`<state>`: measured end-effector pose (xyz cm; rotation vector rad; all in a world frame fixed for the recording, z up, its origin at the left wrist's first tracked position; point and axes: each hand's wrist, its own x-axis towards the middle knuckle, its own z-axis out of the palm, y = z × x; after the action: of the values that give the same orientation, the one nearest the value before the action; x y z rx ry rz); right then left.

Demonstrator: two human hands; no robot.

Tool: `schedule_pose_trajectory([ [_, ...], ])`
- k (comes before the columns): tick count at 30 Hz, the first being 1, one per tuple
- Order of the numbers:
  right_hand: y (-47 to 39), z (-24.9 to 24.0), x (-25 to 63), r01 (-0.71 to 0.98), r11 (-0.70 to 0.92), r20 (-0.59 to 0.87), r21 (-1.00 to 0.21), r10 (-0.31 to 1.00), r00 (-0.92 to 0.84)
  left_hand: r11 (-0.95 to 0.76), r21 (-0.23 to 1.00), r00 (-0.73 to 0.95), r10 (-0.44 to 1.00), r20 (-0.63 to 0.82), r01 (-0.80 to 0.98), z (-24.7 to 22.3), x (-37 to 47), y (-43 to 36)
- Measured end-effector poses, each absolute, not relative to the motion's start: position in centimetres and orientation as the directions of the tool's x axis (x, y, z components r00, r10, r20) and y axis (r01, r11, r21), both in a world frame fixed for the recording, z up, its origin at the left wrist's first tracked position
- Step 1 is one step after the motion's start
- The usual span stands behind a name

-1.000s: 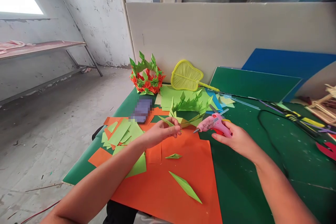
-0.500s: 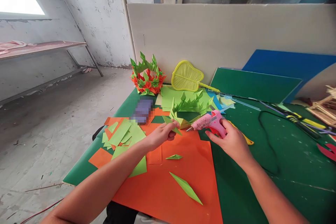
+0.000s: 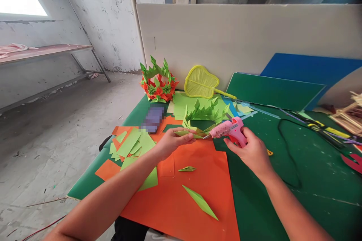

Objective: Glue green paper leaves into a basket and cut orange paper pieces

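Closed in a pinch, my left hand [image 3: 177, 143] holds a narrow folded green paper leaf [image 3: 181, 133] above the orange sheet. A pink hot glue gun [image 3: 223, 129] is gripped in my right hand [image 3: 253, 152], its metal nozzle at the leaf's right end; I cannot tell if they touch. Just behind both hands stands a green paper crown [image 3: 205, 112] with pointed tips, its front partly hidden. On the orange paper sheet [image 3: 203, 180] lie a small folded green piece [image 3: 187, 168] and a longer folded green leaf [image 3: 200, 202].
Green and orange paper scraps [image 3: 131, 145] are spread at the left, below a blurred purple rectangle [image 3: 152, 119]. An orange-and-green paper crown [image 3: 159, 86] and a yellow leaf-shaped fan [image 3: 202, 82] stand behind. A black cord [image 3: 294, 162] curves across the green tabletop [image 3: 260, 211] at right.
The green leaf has turned from slanting to nearly level in my left hand. My right hand has brought the glue gun slightly up and right, with its nozzle now by the leaf's end.
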<state>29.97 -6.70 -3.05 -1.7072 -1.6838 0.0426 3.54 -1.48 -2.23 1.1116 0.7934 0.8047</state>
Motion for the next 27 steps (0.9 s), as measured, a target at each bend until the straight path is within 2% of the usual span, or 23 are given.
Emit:
schedule_pose_trajectory([
  [7, -6.7, -3.2, 29.9, 0.844, 0.131, 0.482, -0.52, 0.861, 0.163, 0.251, 0.945, 0.45, 0.882, -0.135, -0.208, -2.5, 3.6, -1.3],
  [12, -6.7, -3.4, 29.7, 0.848, 0.136, 0.507, -0.512, 0.845, 0.171, 0.309, 0.932, 0.435, 0.877, -0.202, -0.19, -2.4, 3.7, -1.4],
  [17, -6.7, -3.8, 29.5, 0.87, 0.155, 0.531, -0.469, 0.836, 0.137, 0.31, 0.943, 0.432, 0.871, -0.233, -0.117, -2.5, 3.8, -1.4],
  [23, -6.6, -4.3, 29.2, 0.9, 0.193, 0.561, -0.391, 0.825, 0.067, 0.233, 0.967, 0.417, 0.893, -0.17, -0.105, -2.9, 3.8, -1.4],
  [27, -6.6, -4.3, 29.1, 0.914, 0.221, 0.579, -0.339, 0.815, 0.018, 0.25, 0.964, 0.415, 0.889, -0.193, -0.086, -2.7, 3.8, -1.5],
])
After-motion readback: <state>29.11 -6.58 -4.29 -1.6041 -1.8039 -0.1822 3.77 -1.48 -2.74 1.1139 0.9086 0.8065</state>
